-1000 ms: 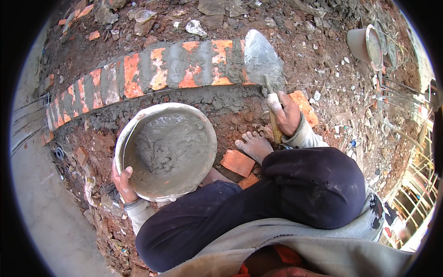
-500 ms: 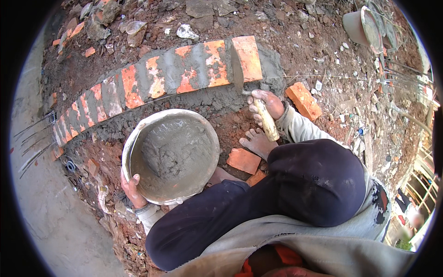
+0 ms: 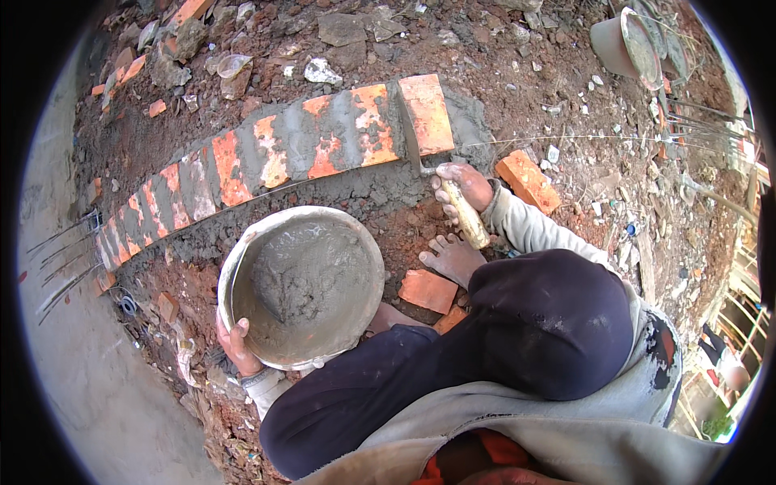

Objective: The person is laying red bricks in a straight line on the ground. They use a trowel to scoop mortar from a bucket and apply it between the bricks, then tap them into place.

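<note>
My right hand [image 3: 469, 184] is closed round the wooden handle of a trowel [image 3: 465, 217]. Its blade stands on edge in the narrow gap at the left side of the end brick [image 3: 427, 113]. That orange brick ends a curving row of bricks [image 3: 229, 168] with grey mortar smeared between and over them. My left hand [image 3: 236, 346] grips the rim of a round bucket [image 3: 229, 303], fingers outside and thumb over the edge. The bucket leans towards me beside my leg, holding wet grey mortar [image 3: 303, 263].
A taut string [image 3: 558, 138] runs along the row and off to the right. Loose bricks lie by my bare foot [image 3: 454, 257]: one orange brick [image 3: 528, 181] to the right, one broken piece [image 3: 428, 291] nearer. Another bucket [image 3: 618, 50] lies tipped at the far right. Steel rods [image 3: 65, 263] stick out at left.
The whole view has shifted slightly, so the brick row's right end sits a little lower in the picture. Both hands keep their holds, and the trowel blade stays beside the end brick.
</note>
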Motion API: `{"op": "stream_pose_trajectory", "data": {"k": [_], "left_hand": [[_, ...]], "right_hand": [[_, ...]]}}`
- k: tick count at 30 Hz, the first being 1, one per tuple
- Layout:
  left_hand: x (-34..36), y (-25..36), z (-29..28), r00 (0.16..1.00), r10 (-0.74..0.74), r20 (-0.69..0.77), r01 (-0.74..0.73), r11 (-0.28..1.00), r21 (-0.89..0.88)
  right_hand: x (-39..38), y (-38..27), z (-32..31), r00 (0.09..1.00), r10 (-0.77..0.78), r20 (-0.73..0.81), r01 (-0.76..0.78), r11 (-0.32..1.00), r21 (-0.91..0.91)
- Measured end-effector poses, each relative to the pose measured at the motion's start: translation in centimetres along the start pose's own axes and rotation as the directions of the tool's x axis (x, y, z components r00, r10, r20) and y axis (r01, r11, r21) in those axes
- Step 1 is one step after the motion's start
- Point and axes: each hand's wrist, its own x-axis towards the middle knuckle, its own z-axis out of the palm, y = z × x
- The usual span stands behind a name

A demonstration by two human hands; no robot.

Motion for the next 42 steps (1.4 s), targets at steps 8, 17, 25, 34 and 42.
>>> {"op": "stream_pose_trajectory", "data": {"k": [8,17,25,34,42], "left_hand": [[-0.1,-0.3,-0.2,1.0,0.006,-0.026,-0.006,1.0,0.017],[0.0,-0.3,-0.1,1.0,0.017,-0.026,-0.016,1.0,0.024],[0.0,-0.6,-0.6,1.0,0.004,0.014,-0.003,0.998,-0.067],[0.0,-1.1,-0.8,1.0,-0.003,-0.007,0.002,0.998,-0.064],[0.0,-0.8,-0.7,1.0,0.004,-0.011,-0.004,1.0,-0.028]], "right_hand": [[0.5,-0.2,-0.4,0.994,0.053,0.099,-0.055,0.998,0.021],[-0.8,-2.0,-0.8,0.998,-0.014,0.062,0.021,0.994,-0.111],[-4.7,-11.6,-4.0,0.922,-0.294,0.254,0.006,-0.643,-0.766],[2.0,-14.7,-3.4,0.965,-0.262,0.025,-0.117,-0.511,-0.852],[-3.8,-10.5,-1.5,0.993,-0.09,-0.073,-0.106,-0.449,-0.887]]}}
